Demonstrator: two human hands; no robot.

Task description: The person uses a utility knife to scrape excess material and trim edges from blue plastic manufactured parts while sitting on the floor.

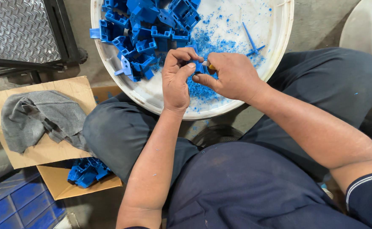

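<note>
My left hand point(176, 78) pinches a small blue plastic part point(199, 67) over the near side of a white round tub point(152, 95). My right hand point(230, 75) meets it from the right and grips a small tool with a yellow bit point(211, 66) showing at the fingertips; the tool touches the part. A heap of similar blue plastic parts point(145, 29) fills the tub's far left. Blue shavings point(201, 91) lie scattered under my hands.
A cardboard box point(59, 191) at my left holds more blue parts point(86, 171), with a grey cloth point(37, 116) draped on its flap. A blue crate point(16, 205) sits at lower left, a metal tread plate point(18, 29) at upper left. My knees flank the tub.
</note>
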